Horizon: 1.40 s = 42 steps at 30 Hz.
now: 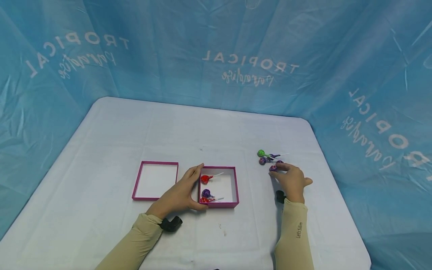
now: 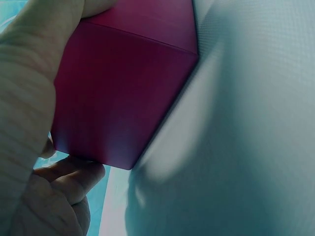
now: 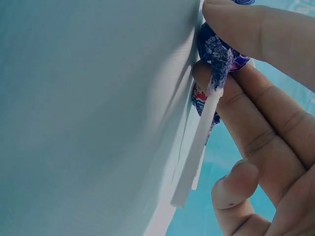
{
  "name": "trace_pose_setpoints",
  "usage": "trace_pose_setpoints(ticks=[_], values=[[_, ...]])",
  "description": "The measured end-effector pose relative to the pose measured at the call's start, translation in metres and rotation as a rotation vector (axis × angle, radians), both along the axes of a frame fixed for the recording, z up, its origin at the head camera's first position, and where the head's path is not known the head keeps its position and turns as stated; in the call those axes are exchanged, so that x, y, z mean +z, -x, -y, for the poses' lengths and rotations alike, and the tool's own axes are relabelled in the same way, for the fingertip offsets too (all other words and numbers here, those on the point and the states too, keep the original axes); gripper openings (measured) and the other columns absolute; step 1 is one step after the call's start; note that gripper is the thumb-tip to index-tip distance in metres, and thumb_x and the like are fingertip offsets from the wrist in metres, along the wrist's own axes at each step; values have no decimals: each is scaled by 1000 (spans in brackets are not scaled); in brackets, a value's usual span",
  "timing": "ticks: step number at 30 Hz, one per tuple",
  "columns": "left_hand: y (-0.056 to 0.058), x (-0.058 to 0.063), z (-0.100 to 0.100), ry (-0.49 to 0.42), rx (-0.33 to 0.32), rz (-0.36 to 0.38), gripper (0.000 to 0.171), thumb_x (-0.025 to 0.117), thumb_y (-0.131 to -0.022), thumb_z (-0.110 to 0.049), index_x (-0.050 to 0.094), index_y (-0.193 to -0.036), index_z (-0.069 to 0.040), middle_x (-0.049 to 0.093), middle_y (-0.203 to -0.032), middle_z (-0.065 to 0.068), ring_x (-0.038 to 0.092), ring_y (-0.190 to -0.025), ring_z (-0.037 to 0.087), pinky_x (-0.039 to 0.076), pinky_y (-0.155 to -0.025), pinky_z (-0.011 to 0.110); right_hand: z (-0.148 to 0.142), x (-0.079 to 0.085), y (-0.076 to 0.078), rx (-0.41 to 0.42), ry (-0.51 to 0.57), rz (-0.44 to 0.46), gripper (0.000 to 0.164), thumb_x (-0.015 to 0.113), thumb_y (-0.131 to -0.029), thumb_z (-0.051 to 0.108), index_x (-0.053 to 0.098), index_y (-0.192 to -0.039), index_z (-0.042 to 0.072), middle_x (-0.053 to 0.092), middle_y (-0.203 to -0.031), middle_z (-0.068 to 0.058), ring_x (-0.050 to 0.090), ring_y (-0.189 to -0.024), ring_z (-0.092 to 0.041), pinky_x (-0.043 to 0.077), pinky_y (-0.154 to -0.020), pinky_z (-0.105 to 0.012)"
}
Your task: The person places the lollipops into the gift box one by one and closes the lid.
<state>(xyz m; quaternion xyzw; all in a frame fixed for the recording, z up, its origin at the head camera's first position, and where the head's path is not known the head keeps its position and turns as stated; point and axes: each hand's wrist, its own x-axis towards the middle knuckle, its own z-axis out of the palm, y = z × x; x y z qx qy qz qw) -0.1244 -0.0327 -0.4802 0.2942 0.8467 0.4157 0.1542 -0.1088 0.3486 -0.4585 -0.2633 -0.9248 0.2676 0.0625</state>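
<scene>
My left hand [image 1: 180, 195] grips the left side of a magenta box [image 1: 236, 187] with a white inside, thumb at the near corner and fingers at the far one. In the left wrist view the box's magenta wall [image 2: 113, 93] lies between thumb and fingers. Inside the box are a red lollipop [image 1: 205, 179], a purple lollipop [image 1: 206, 193] and another red one by the near wall. On the right, my right hand [image 1: 291, 180] pinches a purple-wrapped lollipop [image 3: 215, 51] by its head, its white stick pointing back toward the wrist.
Beyond the right hand lies a small pile of lollipops, a green one [image 1: 261, 153] and several purple ones [image 1: 262, 161]. A shallow magenta-edged lid [image 1: 138, 180] lies left of the box. Blue printed sheeting [image 1: 189, 45] hangs around the white-covered table [image 1: 202, 131].
</scene>
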Motion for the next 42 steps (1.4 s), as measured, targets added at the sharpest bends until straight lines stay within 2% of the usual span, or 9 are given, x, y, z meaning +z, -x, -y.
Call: trace_pose_setpoints(ticks=[4, 12, 17, 22, 27, 31, 34, 42], values=[[0, 0, 1, -5, 2, 3, 132, 94, -66, -43, 10, -164, -16, 21, -164, 6, 30, -149, 25, 37, -116, 47, 2, 1, 1, 5, -16, -22, 41, 81, -83, 28, 75, -117, 5, 70, -122, -21, 56, -118, -43, 13, -91, -64], [0, 0, 0, -16, -2, -6, 131, 94, -66, -41, 11, -164, -16, 22, -163, 6, 31, -148, 25, 37, -116, 47, 12, 8, -1, 30, -33, -127, 37, 82, -84, 27, 76, -115, 7, 74, -115, -15, 60, -113, -39, 12, -88, -60], [0, -1, -1, -4, -1, 1, 131, 94, -66, -43, 9, -164, -21, 22, -163, 4, 30, -148, 23, 37, -116, 47, 35, 17, -5, 87, -40, -230, 36, 84, -82, 25, 78, -114, 11, 75, -112, -14, 62, -105, -38, 12, -86, -58], [1, -2, -1, 2, 6, 1, 132, 94, -66, -44, 8, -164, -20, 21, -164, 4, 30, -149, 23, 37, -116, 46, 66, 24, -8, 161, -56, -288, 33, 87, -80, 25, 80, -110, 14, 75, -96, -15, 58, -92, -33, 15, -86, -60], [0, -2, 0, -2, 5, 0, 131, 93, -67, -45, 10, -164, -18, 21, -164, 5, 30, -149, 25, 38, -115, 48, 88, 24, -13, 215, -57, -310, 32, 89, -78, 24, 81, -108, 17, 75, -101, -11, 55, -95, -30, 15, -85, -59], [-1, -2, 1, -4, 4, 4, 131, 94, -66, -44, 10, -164, -18, 21, -164, 5, 30, -149, 26, 37, -115, 48, 100, 25, -17, 248, -62, -311, 33, 89, -77, 24, 81, -108, 18, 74, -95, -10, 52, -95, -27, 15, -85, -59], [-1, -1, 1, -7, 4, 5, 131, 94, -66, -43, 10, -164, -18, 21, -164, 5, 30, -149, 26, 37, -115, 49, 106, 28, -18, 268, -54, -317, 33, 89, -77, 25, 81, -108, 18, 75, -93, -8, 52, -95, -28, 15, -85, -59], [-1, 0, 0, -11, -1, -12, 132, 94, -66, -44, 10, -164, -18, 22, -164, 6, 30, -149, 26, 37, -115, 49, 113, 33, -20, 306, -41, -356, 33, 90, -76, 25, 80, -107, 17, 78, -102, -2, 55, -92, -28, 14, -86, -59]])
